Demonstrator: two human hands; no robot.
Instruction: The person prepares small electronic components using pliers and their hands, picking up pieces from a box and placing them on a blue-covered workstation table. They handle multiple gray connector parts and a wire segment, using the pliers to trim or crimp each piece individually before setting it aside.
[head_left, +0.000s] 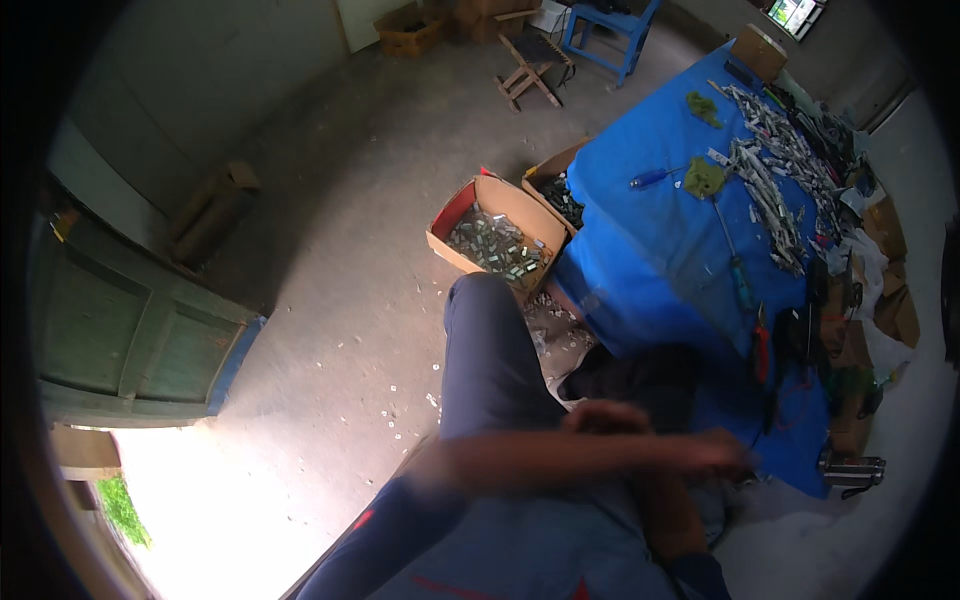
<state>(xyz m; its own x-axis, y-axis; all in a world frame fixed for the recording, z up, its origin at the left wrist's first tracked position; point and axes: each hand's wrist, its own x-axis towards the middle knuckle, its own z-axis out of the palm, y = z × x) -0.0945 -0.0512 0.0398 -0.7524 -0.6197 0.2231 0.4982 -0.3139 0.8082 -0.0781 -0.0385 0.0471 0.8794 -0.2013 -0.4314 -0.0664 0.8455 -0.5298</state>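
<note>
My forearms cross over my lap. The left one reaches to the right, so my left hand is beside the near edge of the blue cloth. My right hand shows behind the left forearm, above my thigh. Motion smears the fingers of both hands, and I cannot make out anything in them. Beyond my left hand on the cloth lie a red-handled tool and a screwdriver with a teal handle. A second screwdriver with a blue handle lies farther away, next to a green rag.
An open cardboard box of small shiny pieces stands beyond my knee, beside another box. Grey strips heap on the cloth. A metal cylinder lies at right. A folding stool, blue chair and green door stand around.
</note>
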